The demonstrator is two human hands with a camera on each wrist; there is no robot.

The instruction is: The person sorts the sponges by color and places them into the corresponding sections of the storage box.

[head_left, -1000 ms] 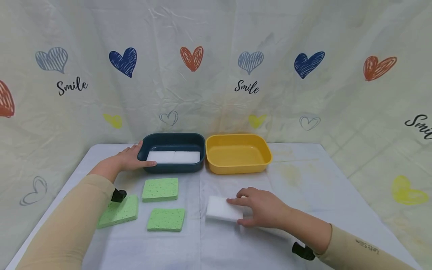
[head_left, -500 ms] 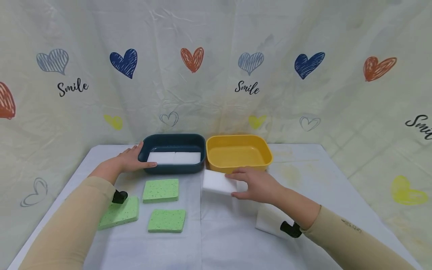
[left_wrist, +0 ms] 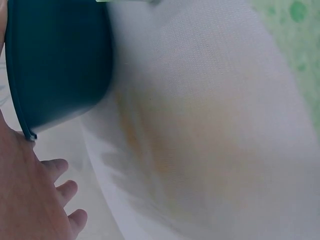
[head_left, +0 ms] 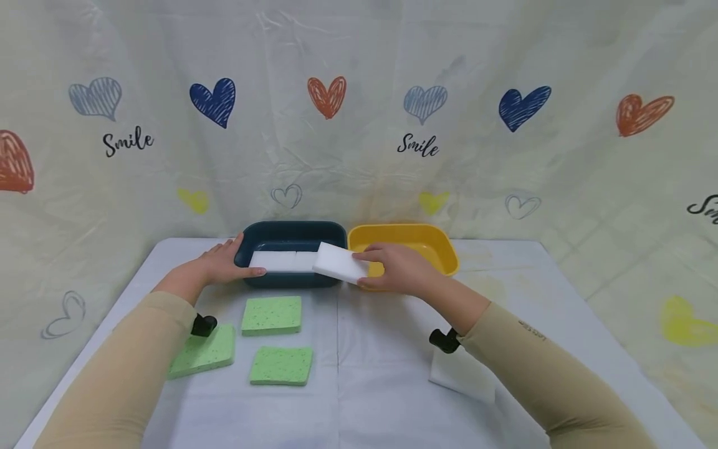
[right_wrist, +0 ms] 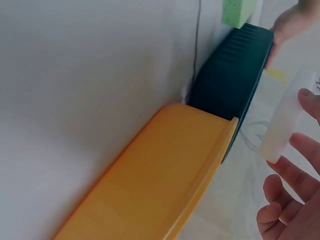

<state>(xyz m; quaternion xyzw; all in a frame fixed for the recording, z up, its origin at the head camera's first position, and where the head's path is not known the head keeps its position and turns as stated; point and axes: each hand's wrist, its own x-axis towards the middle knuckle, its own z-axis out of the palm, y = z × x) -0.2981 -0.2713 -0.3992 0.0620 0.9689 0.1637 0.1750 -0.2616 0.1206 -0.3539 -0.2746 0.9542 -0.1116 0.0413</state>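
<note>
My right hand (head_left: 401, 268) pinches a white sponge block (head_left: 341, 262) between thumb and fingers. The block is tilted over the right end of the dark teal bin (head_left: 291, 280), close to the yellow bin (head_left: 451, 265). Two white sponges (head_left: 273, 261) lie side by side in the teal bin. My left hand (head_left: 221, 262) rests against that bin's left end, thumb across the front rim and fingers stretched along the side. In the left wrist view, several fingertips (left_wrist: 67, 192) show beyond the bin's edge. The right wrist view has the held white block (right_wrist: 285, 122) beyond the rims.
Green sponges lie on the white cloth: one behind (head_left: 272, 315), one in front (head_left: 280, 365), and one partly under my left forearm (head_left: 204, 352). Another white sponge (head_left: 462, 374) lies partly hidden below my right forearm. A patterned curtain (head_left: 370, 174) hangs behind the bins.
My right hand has lifted the white sponge off the cloth and carried it forward and left over the teal bin's right end. The left hand stays at the bin.
</note>
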